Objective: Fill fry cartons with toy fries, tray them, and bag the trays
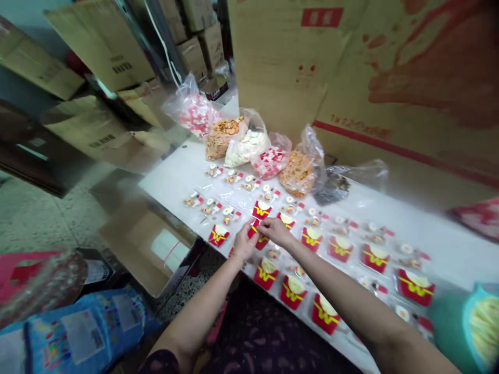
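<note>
Over the white table, my left hand [244,243] grips a small red toy fries box [254,226] with a yellow mark. My right hand [276,230] is closed at the top of that same box, its fingertips pinched together; whatever is between them is too small to make out. Just beyond my hands lies another red fries box [261,209] with cream pieces in it. More of these boxes, such as one filled fries box [219,235] to the left, lie in rows. Between the rows are clear packs of small toy food pieces [211,206].
Along the back stand open plastic bags of small parts, among them a bag of white pieces [249,147] and a bag of orange pieces [299,171]. A teal basket [448,324] holds pale fries at the right. Large cartons [280,62] wall the far side; an open carton [134,244] sits below left.
</note>
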`<state>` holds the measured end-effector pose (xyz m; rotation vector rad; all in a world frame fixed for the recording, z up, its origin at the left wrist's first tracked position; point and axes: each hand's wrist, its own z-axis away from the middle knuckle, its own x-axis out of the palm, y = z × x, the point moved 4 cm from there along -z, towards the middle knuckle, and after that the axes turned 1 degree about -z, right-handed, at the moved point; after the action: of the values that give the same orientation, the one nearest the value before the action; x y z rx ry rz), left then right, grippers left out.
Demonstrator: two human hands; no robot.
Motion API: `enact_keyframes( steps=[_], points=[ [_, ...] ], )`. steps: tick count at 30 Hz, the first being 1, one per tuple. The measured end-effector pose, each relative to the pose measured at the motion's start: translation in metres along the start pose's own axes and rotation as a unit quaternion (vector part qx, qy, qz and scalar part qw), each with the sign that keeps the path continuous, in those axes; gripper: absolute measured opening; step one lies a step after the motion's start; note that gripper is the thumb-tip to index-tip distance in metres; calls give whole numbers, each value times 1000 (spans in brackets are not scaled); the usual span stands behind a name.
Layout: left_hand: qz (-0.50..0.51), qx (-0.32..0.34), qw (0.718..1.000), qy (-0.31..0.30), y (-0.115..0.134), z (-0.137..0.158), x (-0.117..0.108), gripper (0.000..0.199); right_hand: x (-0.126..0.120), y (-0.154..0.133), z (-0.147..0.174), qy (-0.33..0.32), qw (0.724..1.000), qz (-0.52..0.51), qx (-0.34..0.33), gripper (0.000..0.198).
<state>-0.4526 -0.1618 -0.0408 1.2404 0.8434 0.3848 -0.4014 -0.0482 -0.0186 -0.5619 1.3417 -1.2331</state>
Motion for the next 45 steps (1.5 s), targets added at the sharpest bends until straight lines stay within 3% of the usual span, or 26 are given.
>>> enact_keyframes(
  steps=[4,7,11,13,16,19,24,29,34,40,43,45],
  points=[
    [30,-15,998,55,-21,-44,-41,54,21,-22,-64,6,998,27,-50,11],
    [30,-38,996,79,-38,-67,-57,60,18,-17,-104,37,998,51,-31,10],
    [-175,15,984,37,-56,-84,-60,41,1,1,-155,138,977,161,25,14],
    [-280,38,959,-12,-64,-88,-51,39,4,11,-175,132,961,237,52,18],
    [-375,26,924,-65,-75,-93,-34,47,24,26,-189,54,948,305,77,21],
    [-412,17,907,-88,-80,-96,-22,50,41,34,-189,5,949,308,59,18],
    [-437,14,893,-103,-79,-97,-22,49,32,34,-175,-13,956,294,13,20],
    [-444,39,891,-92,-71,-101,-30,50,9,29,-123,56,965,249,-54,27],
    [-425,60,900,-79,-73,-120,-25,46,6,40,-14,84,987,138,-15,25],
    [-407,44,911,-59,-75,-127,-32,37,-9,65,141,137,980,73,128,26],
    [-419,28,908,-14,-64,-103,-31,38,-29,87,213,209,957,59,194,27],
    [-404,41,914,-10,-50,-78,-15,37,-45,107,254,262,935,61,229,29]
  ],
)
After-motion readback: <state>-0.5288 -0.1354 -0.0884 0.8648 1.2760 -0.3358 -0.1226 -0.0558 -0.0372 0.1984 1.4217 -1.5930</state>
